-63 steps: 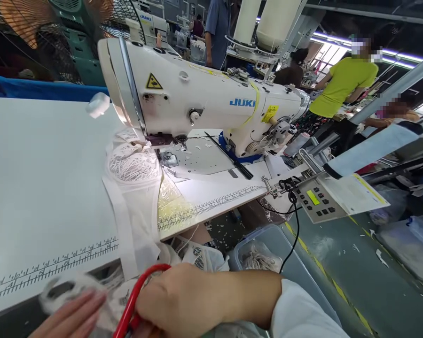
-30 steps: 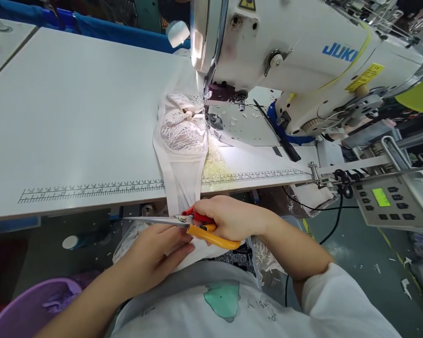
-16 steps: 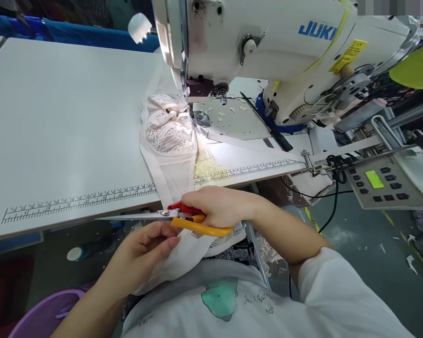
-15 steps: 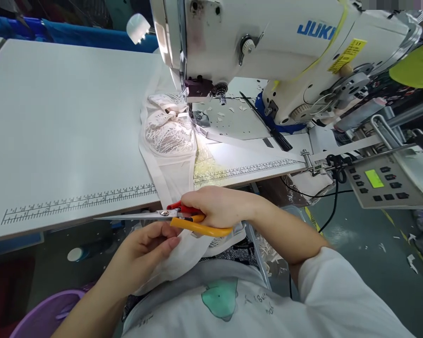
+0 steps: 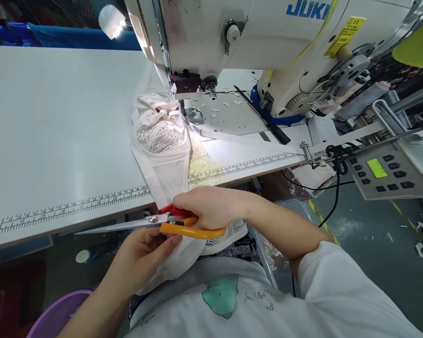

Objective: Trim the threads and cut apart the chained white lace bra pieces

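Note:
A white lace bra (image 5: 162,136) lies partly on the table under the sewing machine's needle, and its band runs over the front edge down to my lap. My right hand (image 5: 211,206) is closed around scissors (image 5: 192,229) with one red and one orange handle; their blades point left and look closed. Just below the blades, my left hand (image 5: 148,253) pinches the white fabric of the bra between thumb and fingers. The fingertips are partly hidden behind the scissors.
The white sewing machine (image 5: 204,37) stands at the back, its lamp (image 5: 112,21) lit. A black-handled tool (image 5: 262,115) lies on its bed among fabric scraps. A control panel (image 5: 391,171) sits at the right. Below are a purple basket (image 5: 61,312) and a clear bin (image 5: 268,263).
The camera view has shifted slightly, so the machine appears farther left and higher. Both hands keep their holds on the scissors and the bra, with the scissors slightly farther left.

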`<state>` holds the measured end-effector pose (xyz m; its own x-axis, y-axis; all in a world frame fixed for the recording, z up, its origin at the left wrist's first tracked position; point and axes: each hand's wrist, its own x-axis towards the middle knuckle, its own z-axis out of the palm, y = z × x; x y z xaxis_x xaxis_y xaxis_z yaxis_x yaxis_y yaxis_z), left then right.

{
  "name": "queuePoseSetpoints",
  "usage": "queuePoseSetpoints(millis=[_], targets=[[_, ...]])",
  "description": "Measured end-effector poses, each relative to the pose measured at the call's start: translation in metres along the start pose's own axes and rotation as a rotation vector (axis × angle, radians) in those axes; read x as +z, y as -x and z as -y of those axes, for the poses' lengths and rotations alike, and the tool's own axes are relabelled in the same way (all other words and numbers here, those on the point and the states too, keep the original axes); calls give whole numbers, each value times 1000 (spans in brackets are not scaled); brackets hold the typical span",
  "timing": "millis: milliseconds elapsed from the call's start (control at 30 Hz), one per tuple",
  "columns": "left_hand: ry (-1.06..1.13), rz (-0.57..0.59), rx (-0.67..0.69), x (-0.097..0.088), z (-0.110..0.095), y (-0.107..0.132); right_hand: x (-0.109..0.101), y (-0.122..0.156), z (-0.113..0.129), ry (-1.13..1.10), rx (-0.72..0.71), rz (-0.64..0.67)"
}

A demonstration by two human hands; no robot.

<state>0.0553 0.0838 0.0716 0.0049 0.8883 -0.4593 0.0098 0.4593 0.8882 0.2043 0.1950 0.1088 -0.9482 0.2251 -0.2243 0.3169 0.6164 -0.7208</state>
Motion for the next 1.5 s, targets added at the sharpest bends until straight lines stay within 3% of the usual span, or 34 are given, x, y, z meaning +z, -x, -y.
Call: queuePoseSetpoints(millis=[233,433,533,633,700,833,1033,1267,1500], targets=[[-97,-89,-49,3,5,8,9,0,-2,-23,12,-53],[195,-11,-21,-9,23,3,40,27,-4,-330,49,-449],[288,-45,-57,-13,29,3,61,51,-10,-347,-22,-286],[338,-71,-75,-14,31,6,83,67,-18,-221,87,-76],[343,-71,-82,-14,31,7,93,72,-21,-167,154,-33],[288,-63,-76,-12,32,10,98,71,-17,-131,236,-45],[191,-111,-48,-5,27,14,94,62,-12,-113,250,-80],[215,-144,-59,0,22,16,94,58,-10,-196,318,-118],[161,-124,-17,0,18,17,110,58,-14,-271,310,-264]])
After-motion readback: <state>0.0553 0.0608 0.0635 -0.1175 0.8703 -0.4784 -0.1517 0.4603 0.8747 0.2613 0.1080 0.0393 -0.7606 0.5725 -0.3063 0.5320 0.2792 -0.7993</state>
